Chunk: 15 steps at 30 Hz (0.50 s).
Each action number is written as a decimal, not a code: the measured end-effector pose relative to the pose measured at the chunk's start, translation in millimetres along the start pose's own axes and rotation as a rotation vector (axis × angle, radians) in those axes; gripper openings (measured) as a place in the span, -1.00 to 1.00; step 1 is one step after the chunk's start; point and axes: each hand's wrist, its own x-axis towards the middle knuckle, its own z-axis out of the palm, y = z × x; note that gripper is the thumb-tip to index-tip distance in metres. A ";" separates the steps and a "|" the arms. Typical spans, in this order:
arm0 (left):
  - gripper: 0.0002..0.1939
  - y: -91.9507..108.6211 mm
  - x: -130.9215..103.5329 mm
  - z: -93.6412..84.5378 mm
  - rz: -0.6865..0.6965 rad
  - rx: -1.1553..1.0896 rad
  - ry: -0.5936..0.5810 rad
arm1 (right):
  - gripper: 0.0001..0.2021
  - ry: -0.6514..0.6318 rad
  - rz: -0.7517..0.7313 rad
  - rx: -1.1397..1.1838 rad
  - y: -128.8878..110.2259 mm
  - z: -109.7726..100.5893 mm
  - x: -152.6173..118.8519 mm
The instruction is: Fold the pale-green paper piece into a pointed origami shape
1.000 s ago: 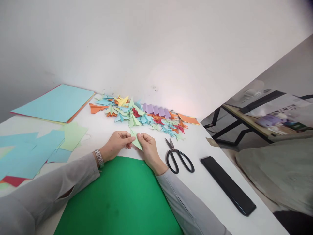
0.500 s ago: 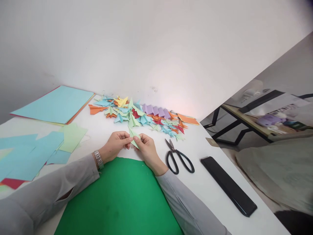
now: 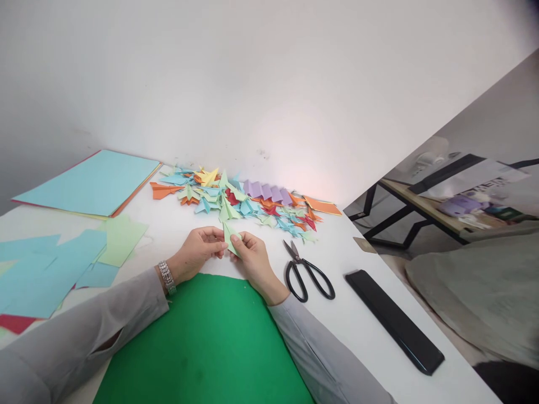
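Green paper; between both hands; right hand pinching it; left hand grip unclear

White table: paper planes, scissors, green sheet.

So the right hand's thumb now sits further over the folded green paper than 1 s ago, left hand's thumb nearer its edge.

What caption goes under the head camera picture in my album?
Right hand pinches a folded light green paper, left hand at its edge, scissors nearby.
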 end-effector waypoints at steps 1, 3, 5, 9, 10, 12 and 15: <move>-0.71 0.1 -0.1 0.4 0.005 0.002 -0.003 | -0.58 -0.006 -0.007 -0.019 0.0 0.3 -0.3; -0.72 -0.1 0.2 1.2 0.018 0.023 0.011 | -0.58 -0.023 -0.030 -0.061 0.0 1.1 -1.2; -0.66 -0.7 1.1 1.8 0.025 0.048 0.049 | -0.58 -0.042 -0.054 -0.094 -0.3 2.0 -2.2; -0.58 -1.2 2.3 1.7 0.025 0.035 0.070 | -0.60 -0.057 -0.075 -0.107 -2.3 2.7 -4.1; -0.58 -0.8 2.2 1.6 0.026 0.030 0.060 | -0.61 -0.060 -0.075 -0.106 -2.8 2.6 -4.4; -0.58 0.3 1.6 1.6 0.019 0.018 0.042 | -0.60 -0.073 -0.071 -0.117 -3.0 2.4 -4.6; -0.61 1.8 0.5 2.2 -0.012 -0.025 0.025 | -0.58 -0.093 -0.076 -0.161 -1.8 2.3 -3.9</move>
